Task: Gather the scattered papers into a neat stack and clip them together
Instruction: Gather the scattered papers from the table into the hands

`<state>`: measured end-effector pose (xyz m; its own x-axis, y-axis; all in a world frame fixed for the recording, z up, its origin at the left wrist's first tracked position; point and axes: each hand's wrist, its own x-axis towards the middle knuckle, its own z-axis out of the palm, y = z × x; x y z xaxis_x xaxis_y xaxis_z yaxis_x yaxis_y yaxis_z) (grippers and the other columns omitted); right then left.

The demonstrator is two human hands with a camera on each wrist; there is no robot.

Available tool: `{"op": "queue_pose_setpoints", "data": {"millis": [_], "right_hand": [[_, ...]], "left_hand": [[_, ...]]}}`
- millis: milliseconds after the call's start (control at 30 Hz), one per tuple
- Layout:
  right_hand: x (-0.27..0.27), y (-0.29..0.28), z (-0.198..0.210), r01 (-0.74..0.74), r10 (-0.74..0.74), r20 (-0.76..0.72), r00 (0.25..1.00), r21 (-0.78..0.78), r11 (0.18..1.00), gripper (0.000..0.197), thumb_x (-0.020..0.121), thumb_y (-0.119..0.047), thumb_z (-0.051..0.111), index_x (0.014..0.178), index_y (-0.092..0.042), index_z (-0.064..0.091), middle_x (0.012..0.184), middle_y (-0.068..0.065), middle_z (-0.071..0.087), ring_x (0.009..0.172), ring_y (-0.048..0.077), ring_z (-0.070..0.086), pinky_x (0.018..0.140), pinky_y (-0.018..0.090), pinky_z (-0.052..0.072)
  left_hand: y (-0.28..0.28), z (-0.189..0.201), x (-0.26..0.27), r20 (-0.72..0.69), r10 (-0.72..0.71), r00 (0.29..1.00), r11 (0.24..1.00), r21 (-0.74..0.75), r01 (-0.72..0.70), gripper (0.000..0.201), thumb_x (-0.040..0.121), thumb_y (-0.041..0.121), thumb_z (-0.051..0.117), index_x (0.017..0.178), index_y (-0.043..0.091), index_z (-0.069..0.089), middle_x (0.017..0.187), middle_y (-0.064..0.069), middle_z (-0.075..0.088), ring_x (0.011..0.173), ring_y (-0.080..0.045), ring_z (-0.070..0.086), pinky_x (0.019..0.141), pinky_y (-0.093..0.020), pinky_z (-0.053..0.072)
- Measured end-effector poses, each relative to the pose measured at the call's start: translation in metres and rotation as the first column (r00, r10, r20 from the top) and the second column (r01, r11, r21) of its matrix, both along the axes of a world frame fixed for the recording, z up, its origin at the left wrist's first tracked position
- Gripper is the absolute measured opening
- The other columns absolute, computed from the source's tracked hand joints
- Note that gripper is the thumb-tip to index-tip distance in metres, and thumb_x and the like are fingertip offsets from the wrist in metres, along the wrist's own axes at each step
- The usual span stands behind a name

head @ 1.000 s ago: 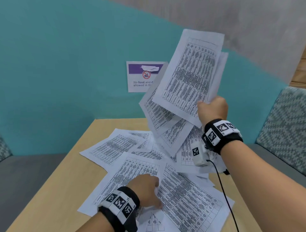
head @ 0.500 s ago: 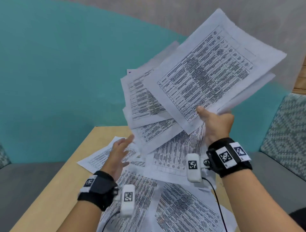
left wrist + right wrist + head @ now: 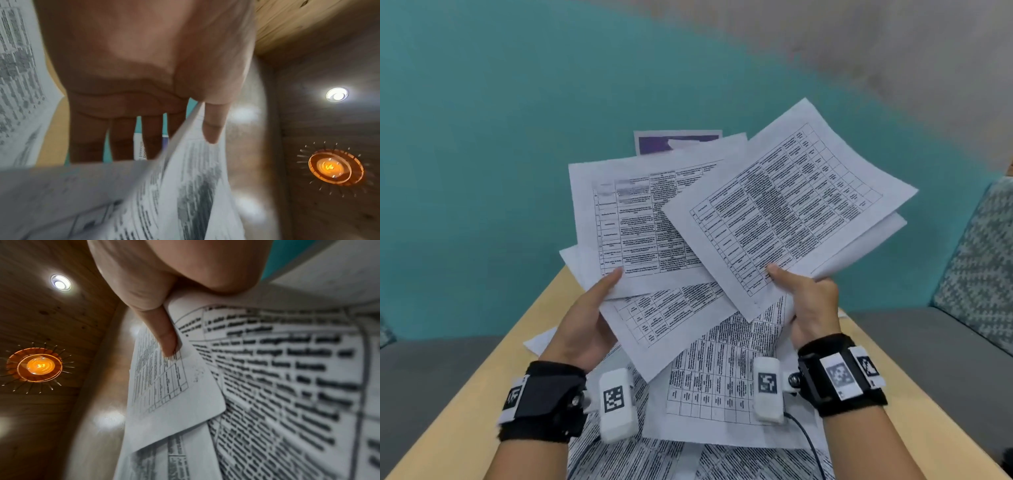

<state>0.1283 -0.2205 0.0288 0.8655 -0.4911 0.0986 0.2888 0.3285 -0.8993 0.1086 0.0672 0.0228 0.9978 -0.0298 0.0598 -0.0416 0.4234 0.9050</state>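
A fanned bundle of printed papers (image 3: 722,222) hangs in the air above the table, held by both hands. My left hand (image 3: 589,315) grips the bundle's left edge, thumb on top and fingers underneath; the left wrist view shows the thumb (image 3: 211,123) pressed on a sheet (image 3: 185,186). My right hand (image 3: 808,301) pinches the lower right corner, thumb on the top sheet (image 3: 174,386) in the right wrist view. More loose sheets (image 3: 688,455) lie on the table below. No clip is visible.
The wooden table (image 3: 465,404) runs to a teal wall (image 3: 500,171) bearing a purple-and-white notice (image 3: 674,142). Grey bench seats flank it, with a patterned cushion (image 3: 983,260) at right. A black cable (image 3: 811,442) trails from the right wrist camera.
My left hand rose from the table sheets and took hold of the bundle's left edge. The bundle tilted flatter and dropped toward me in the right hand's grip.
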Motion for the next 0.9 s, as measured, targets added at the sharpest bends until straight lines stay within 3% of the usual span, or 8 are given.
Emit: {"op": "queue_pose_setpoints", "data": {"millis": [233, 367, 433, 533, 633, 733, 800, 900], "right_hand": [[0.009, -0.001, -0.012, -0.072, 0.072, -0.006, 0.997, -0.027, 0.997, 0.033, 0.068, 0.007, 0.083, 0.089, -0.007, 0.061, 0.096, 0.009, 0.07, 0.085, 0.019, 0.068, 0.068, 0.024, 0.05], [0.019, -0.004, -0.018, -0.123, 0.122, -0.017, 0.992, -0.015, 0.992, 0.052, 0.066, 0.005, 0.084, 0.107, 0.0, 0.053, 0.098, 0.01, 0.061, 0.09, 0.023, 0.062, 0.075, 0.029, 0.046], [0.022, -0.006, -0.023, -0.152, 0.152, -0.03, 0.988, 0.011, 0.988, 0.055, 0.066, 0.001, 0.084, 0.11, 0.0, 0.051, 0.087, 0.011, 0.055, 0.073, 0.026, 0.057, 0.068, 0.029, 0.045], [0.026, -0.009, -0.027, -0.201, 0.204, -0.045, 0.978, 0.053, 0.978, 0.037, 0.059, -0.007, 0.077, 0.092, -0.008, 0.06, 0.082, 0.009, 0.05, 0.078, 0.027, 0.049, 0.071, 0.036, 0.041], [0.026, -0.011, -0.028, -0.284, 0.285, -0.048, 0.957, 0.031, 0.958, 0.012, 0.069, -0.006, 0.068, 0.072, -0.013, 0.058, 0.08, 0.005, 0.055, 0.089, 0.028, 0.053, 0.079, 0.039, 0.045], [0.025, -0.017, -0.027, -0.262, 0.261, -0.012, 0.965, -0.036, 0.965, 0.023, 0.074, -0.001, 0.077, 0.095, 0.001, 0.068, 0.099, 0.018, 0.072, 0.101, 0.037, 0.068, 0.093, 0.049, 0.053], [0.025, -0.025, -0.025, -0.194, 0.197, 0.022, 0.98, -0.104, 0.975, 0.019, 0.076, -0.003, 0.082, 0.083, -0.001, 0.063, 0.086, 0.019, 0.069, 0.09, 0.028, 0.069, 0.089, 0.044, 0.055], [0.02, -0.041, -0.018, -0.115, 0.126, 0.09, 0.988, -0.115, 0.987, 0.044, 0.075, -0.002, 0.083, 0.069, -0.021, 0.043, 0.069, -0.003, 0.047, 0.082, 0.017, 0.054, 0.087, 0.036, 0.051]], "left_hand": [[-0.006, -0.026, 0.025, -0.044, 0.055, 0.998, 0.994, 0.095, -0.051, 0.038, 0.104, 0.005, 0.055, 0.14, 0.013, 0.064, 0.135, -0.012, 0.073, 0.122, -0.035, 0.071, 0.111, -0.058, 0.049], [-0.011, -0.022, 0.031, 0.033, 0.113, 0.993, 0.981, 0.157, -0.116, 0.046, 0.098, -0.008, 0.059, 0.14, 0.008, 0.063, 0.133, -0.014, 0.073, 0.123, -0.038, 0.07, 0.111, -0.06, 0.048], [-0.015, -0.017, 0.028, 0.074, 0.146, 0.986, 0.968, 0.194, -0.158, 0.047, 0.096, -0.011, 0.06, 0.139, 0.007, 0.063, 0.131, -0.014, 0.074, 0.121, -0.037, 0.071, 0.109, -0.058, 0.051], [-0.02, -0.008, 0.021, 0.126, 0.195, 0.973, 0.953, 0.209, -0.219, 0.044, 0.096, -0.012, 0.06, 0.135, 0.007, 0.065, 0.125, -0.012, 0.077, 0.114, -0.034, 0.074, 0.099, -0.052, 0.057], [-0.022, -0.003, 0.015, 0.16, 0.207, 0.965, 0.949, 0.207, -0.238, 0.044, 0.096, -0.011, 0.06, 0.136, 0.007, 0.065, 0.124, -0.011, 0.078, 0.112, -0.031, 0.076, 0.094, -0.047, 0.058], [-0.024, -0.001, 0.012, 0.171, 0.193, 0.966, 0.944, 0.234, -0.23, 0.045, 0.096, -0.01, 0.06, 0.136, 0.01, 0.065, 0.126, -0.008, 0.078, 0.114, -0.028, 0.075, 0.095, -0.045, 0.057], [-0.025, 0.001, 0.011, 0.179, 0.199, 0.964, 0.944, 0.23, -0.237, 0.041, 0.097, -0.007, 0.059, 0.134, 0.011, 0.066, 0.125, -0.007, 0.078, 0.115, -0.027, 0.075, 0.095, -0.044, 0.056], [-0.024, 0.008, 0.01, 0.19, 0.24, 0.952, 0.951, 0.148, -0.27, 0.035, 0.099, 0.01, 0.06, 0.133, 0.01, 0.068, 0.127, -0.006, 0.077, 0.118, -0.026, 0.073, 0.1, -0.046, 0.054]]}}
